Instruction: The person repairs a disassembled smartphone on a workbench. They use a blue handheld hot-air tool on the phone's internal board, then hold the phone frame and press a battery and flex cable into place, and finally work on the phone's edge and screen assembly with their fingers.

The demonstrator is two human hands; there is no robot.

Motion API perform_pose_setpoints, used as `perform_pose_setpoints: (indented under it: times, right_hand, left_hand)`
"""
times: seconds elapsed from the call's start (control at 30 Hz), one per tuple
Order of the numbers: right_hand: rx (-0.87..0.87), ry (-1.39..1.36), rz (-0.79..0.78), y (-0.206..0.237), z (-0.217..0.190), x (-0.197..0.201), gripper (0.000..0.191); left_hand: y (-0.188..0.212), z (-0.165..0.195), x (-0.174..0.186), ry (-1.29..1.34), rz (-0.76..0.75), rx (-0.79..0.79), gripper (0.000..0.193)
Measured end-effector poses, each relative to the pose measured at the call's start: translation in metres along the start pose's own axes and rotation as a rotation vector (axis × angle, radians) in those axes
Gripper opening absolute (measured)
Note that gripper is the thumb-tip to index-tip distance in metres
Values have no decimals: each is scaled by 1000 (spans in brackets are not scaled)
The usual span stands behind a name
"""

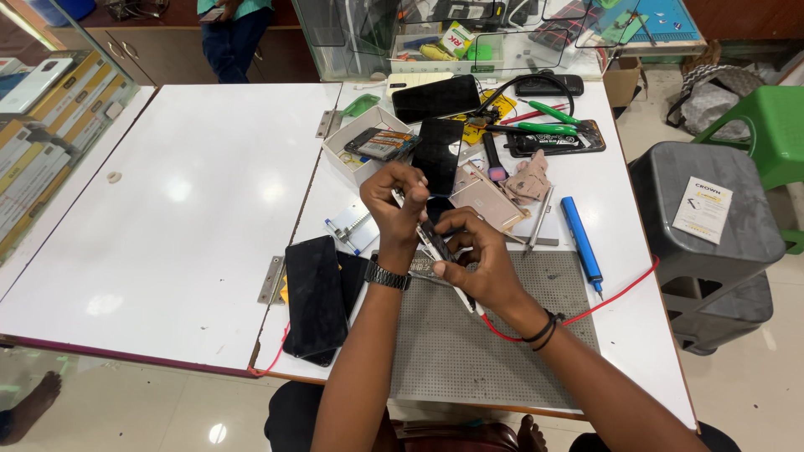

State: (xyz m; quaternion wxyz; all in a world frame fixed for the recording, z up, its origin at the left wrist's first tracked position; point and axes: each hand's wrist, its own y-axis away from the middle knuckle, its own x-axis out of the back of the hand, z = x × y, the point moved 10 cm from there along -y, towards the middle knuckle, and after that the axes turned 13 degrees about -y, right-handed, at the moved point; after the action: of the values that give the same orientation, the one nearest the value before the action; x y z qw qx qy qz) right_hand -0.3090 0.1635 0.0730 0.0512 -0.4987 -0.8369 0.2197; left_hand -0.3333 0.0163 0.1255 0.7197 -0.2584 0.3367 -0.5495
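White worktops fill a phone repair counter, with a grey perforated work mat [494,335] at lower centre of the frame and glass display cases along the top and left edges. Both hands meet just above the mat's upper edge, working on a slim phone part [437,247] held tilted on edge between them. The left hand [392,205], wristwatch [387,275] on its wrist, has its fingers curled and pressed together over the part's upper end, apparently pinching a small tool whose tip cannot be made out. The right hand [479,264] cradles the part from below, fingers wrapped and pinching its lower edge to steady it; a dark band [544,329] circles that wrist. A red wire [615,293] runs from under the right wrist across the mat towards the right edge of the table.

Two dark phones [316,297] lie stacked at the mat's left. Above the hands, within reach, sit a black screen panel [438,155], a rose-gold phone back [486,203], a white parts tray [362,142], green-handled pliers [548,121] and a blue screwdriver [581,243]. A grey plastic stool [703,226] stands at right, a green one [775,125] behind it. Another person's legs [233,42] show at upper left.
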Motion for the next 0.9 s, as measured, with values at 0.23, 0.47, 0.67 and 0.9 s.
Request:
perform_pose_setpoints:
  times: [0.23, 0.47, 0.67, 0.9]
  right_hand:
    - [-53, -44, -25, 0, 8, -3, 63]
    - [-62, -66, -28, -1, 11, -3, 64]
    - [-34, -92, -18, -3, 7, 3, 37]
    - [-2, -110, 62, -7, 4, 20, 13]
  left_hand:
    - [-2, -15, 2, 8, 37, 194, 37]
    - [-2, -18, -3, -14, -3, 196, 43]
    - [-3, -12, -8, -106, -27, 151, 41]
    - [1, -10, -17, -294, -26, 162, 36]
